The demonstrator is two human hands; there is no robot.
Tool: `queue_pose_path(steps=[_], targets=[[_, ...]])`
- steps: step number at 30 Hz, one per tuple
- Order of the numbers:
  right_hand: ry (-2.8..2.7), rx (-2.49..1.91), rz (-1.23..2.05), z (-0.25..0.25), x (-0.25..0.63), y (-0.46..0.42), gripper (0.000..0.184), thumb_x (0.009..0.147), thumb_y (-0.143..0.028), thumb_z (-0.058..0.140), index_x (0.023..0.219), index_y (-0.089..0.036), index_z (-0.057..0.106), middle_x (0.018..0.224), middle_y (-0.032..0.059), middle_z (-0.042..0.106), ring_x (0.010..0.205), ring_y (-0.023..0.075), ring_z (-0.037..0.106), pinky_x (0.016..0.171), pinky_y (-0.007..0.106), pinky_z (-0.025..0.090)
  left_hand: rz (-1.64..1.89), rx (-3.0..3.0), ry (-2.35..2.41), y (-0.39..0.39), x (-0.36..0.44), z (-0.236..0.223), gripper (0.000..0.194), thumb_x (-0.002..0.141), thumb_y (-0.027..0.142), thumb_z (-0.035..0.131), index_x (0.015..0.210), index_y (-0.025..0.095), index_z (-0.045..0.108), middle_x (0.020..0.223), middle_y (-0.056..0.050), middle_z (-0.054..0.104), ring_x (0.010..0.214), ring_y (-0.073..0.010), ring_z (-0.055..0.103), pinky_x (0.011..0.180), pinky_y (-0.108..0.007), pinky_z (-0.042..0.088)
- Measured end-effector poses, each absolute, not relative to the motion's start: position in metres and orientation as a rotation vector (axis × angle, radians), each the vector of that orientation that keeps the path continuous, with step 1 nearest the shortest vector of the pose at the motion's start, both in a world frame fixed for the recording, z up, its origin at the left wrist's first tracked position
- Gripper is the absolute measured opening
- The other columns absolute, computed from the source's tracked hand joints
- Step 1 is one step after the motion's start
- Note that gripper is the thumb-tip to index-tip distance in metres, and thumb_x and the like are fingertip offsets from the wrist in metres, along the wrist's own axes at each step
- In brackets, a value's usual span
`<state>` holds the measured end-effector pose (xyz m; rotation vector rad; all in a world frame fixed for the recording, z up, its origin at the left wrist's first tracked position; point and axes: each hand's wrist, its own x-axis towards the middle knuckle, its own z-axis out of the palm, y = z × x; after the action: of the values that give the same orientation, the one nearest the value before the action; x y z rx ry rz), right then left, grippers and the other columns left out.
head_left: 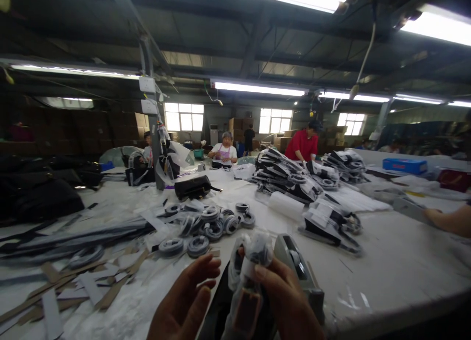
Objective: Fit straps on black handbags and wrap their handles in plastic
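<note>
My right hand (281, 286) is closed around a plastic-wrapped bundle (253, 251) with a white band about it. A dark rectangular piece with a lighter rim shows through the plastic at its lower end. Left of the bundle, my left hand (187, 298) is apart from it, fingers spread and bent, holding nothing. A grey tape dispenser (294, 256) stands just beyond my right hand. Under the bundle lies something dark, mostly hidden by my hands. Several coiled grey straps (198, 245) lie on the table past my left hand.
Brown and white strips (88, 286) litter the table's left side. Wrapped black items (287, 173) are piled further back, with one wrapped item (331, 224) nearer. A black bag (195, 187) rests by the metal post (154, 148). Co-workers sit and stand beyond; another person's arm (447, 221) reaches in from the right.
</note>
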<state>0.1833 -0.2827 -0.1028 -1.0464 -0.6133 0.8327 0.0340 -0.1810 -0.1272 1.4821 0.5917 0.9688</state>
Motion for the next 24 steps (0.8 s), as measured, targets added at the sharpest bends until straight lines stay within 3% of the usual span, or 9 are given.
queue_pose_path(steps=[4, 10, 15, 19, 24], targets=[[-0.643, -0.929, 0.911, -0.088, 0.203, -0.269, 0.030, 0.074, -0.033, 0.067, 0.098, -0.017, 0.076, 0.098, 0.0076, 0.076, 0.100, 0.0295, 0.067, 0.087, 0.036, 0.051, 0.977, 1.637, 0.672, -0.150, 0.036, -0.142, 0.043, 0.084, 0.052, 0.063, 0.119, 0.027, 0.066, 0.124, -0.006, 0.070, 0.117, -0.0277, 0.063, 0.099, -0.037, 0.053], [-0.741, -0.891, 1.092, -0.059, 0.236, -0.238, 0.020, 0.071, -0.042, 0.074, 0.070, -0.023, 0.077, 0.076, 0.0081, 0.077, 0.085, 0.0327, 0.072, 0.078, 0.043, 0.056, 1.011, 1.863, 0.623, -0.112, 0.056, -0.151, 0.049, 0.090, 0.046, 0.058, 0.136, 0.030, 0.054, 0.142, -0.006, 0.057, 0.129, -0.0273, 0.054, 0.106, -0.044, 0.046], [-0.771, -0.983, 1.269, -0.020, 0.250, -0.216, 0.030, 0.078, -0.045, 0.069, 0.073, -0.016, 0.077, 0.065, 0.0075, 0.075, 0.079, 0.0293, 0.074, 0.075, 0.037, 0.059, 0.981, 1.980, 0.593, -0.099, 0.063, -0.146, 0.061, 0.090, 0.047, 0.058, 0.146, 0.029, 0.041, 0.151, -0.006, 0.047, 0.139, -0.0274, 0.043, 0.114, -0.047, 0.036], [-0.763, -1.000, 1.178, -0.007, 0.248, -0.200, 0.032, 0.083, -0.043, 0.065, 0.083, -0.013, 0.077, 0.076, 0.0090, 0.078, 0.081, 0.0279, 0.075, 0.078, 0.035, 0.061, 0.958, 2.081, 0.628, -0.090, 0.073, -0.147, 0.064, 0.091, 0.043, 0.057, 0.148, 0.023, 0.039, 0.152, -0.009, 0.046, 0.140, -0.0273, 0.040, 0.117, -0.046, 0.030], [-0.802, -0.977, 1.151, -0.012, 0.247, -0.187, 0.035, 0.087, -0.043, 0.059, 0.088, -0.012, 0.076, 0.079, 0.0106, 0.078, 0.084, 0.0277, 0.075, 0.080, 0.035, 0.061, 0.994, 2.068, 0.650, -0.061, 0.097, -0.157, 0.059, 0.088, 0.036, 0.059, 0.143, 0.019, 0.047, 0.135, -0.012, 0.063, 0.126, -0.0285, 0.056, 0.110, -0.045, 0.040]])
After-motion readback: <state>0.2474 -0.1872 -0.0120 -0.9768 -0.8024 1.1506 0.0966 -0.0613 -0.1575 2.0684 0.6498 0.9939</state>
